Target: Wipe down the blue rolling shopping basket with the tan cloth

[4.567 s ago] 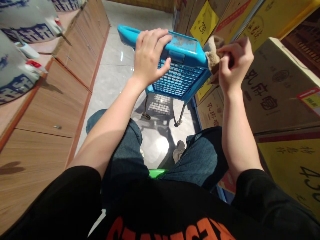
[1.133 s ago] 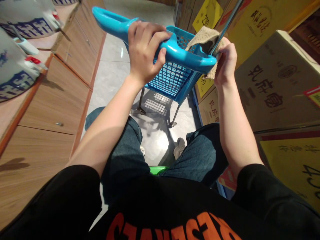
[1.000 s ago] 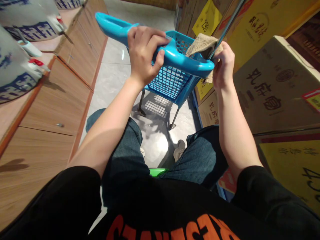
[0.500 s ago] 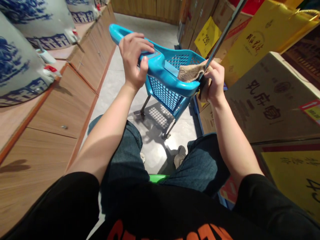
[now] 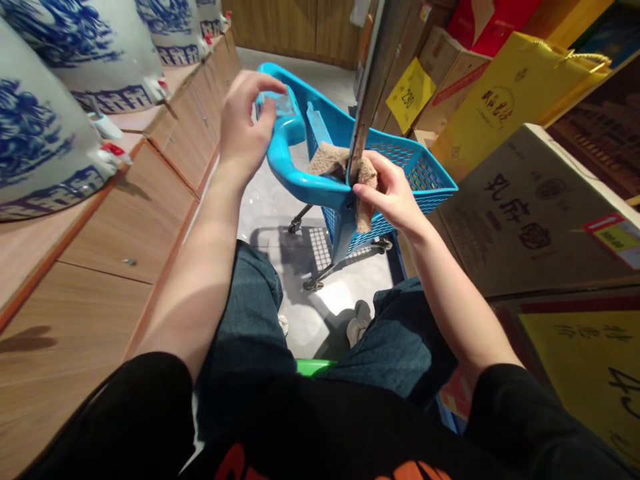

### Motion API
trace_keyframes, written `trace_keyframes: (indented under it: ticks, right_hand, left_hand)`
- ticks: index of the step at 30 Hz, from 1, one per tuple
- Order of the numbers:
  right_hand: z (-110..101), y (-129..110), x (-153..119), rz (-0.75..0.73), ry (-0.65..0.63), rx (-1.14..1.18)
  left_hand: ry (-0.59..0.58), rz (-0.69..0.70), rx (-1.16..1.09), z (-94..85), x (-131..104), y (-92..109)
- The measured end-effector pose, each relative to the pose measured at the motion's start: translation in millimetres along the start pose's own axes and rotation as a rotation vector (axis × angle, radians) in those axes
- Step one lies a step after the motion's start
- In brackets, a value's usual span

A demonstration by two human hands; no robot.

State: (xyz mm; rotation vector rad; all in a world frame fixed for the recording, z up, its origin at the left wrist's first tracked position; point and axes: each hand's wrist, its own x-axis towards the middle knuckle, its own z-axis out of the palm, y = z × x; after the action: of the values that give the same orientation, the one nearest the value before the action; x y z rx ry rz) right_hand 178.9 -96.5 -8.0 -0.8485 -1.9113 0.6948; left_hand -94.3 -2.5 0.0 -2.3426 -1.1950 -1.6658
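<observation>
Gripping the blue handle [image 5: 307, 189] at its left part, your left hand [image 5: 245, 127] curls its fingers over the top, beside a clear panel. Your right hand [image 5: 393, 190] has its grip closed on a tan cloth [image 5: 330, 160], with the thumb at the handle's right corner. That cloth is bunched around the foot of a metal pole [image 5: 367, 93], one part lying over the inner side of the handle and another hanging below your fingers. The pole stands up from that same corner, slightly tilted. Past the handle you have the perforated blue basket [image 5: 430, 170] of the cart, its wheels on the pale tiled floor [image 5: 265, 200]. To your left, big blue-and-white jars [image 5: 45, 140] with red-topped taps stand on a counter [image 5: 107, 233] with wooden doors. To your right are a large carton [image 5: 550, 220], a yellow bag [image 5: 500, 107] and a yellow price sign [image 5: 411, 95] reading 230. Between your jeans-clad legs, a green edge [image 5: 314, 367] shows, with a light shoe [image 5: 357, 328] farther forward.
</observation>
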Motion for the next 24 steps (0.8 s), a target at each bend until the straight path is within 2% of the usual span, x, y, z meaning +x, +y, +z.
trace_keyframes:
  ticks: [2,4,7,11,15,19,22,24]
  right_hand:
    - [6,-7,0,0.009,-0.057,-0.021]
    - [11,-12,1,0.022,-0.115,-0.019]
    - [16,-16,5,0.04,-0.19,0.063]
    - [23,-17,10,0.052,-0.217,0.179]
    - [31,-19,15,0.053,-0.203,0.179]
    - [37,-15,25,0.061,-0.133,0.089]
    - [37,-13,39,0.045,-0.106,-0.003]
    - [39,-15,50,0.017,-0.087,-0.046]
  left_hand:
    - [-0.086,-0.04,-0.078,-17.9,-2,40]
    - [-0.241,-0.108,-0.017,-31.4,-5,74]
    - [-0.443,-0.214,0.244,-39.2,-5,95]
    - [-0.582,-0.284,0.447,-32.4,8,90]
    - [-0.623,-0.319,0.509,-19.2,21,85]
    - [-0.587,-0.351,0.415,-7.9,28,78]
    - [-0.528,-0.345,0.354,-3.0,32,64]
    - [-0.478,-0.289,0.238,-2.0,34,53]
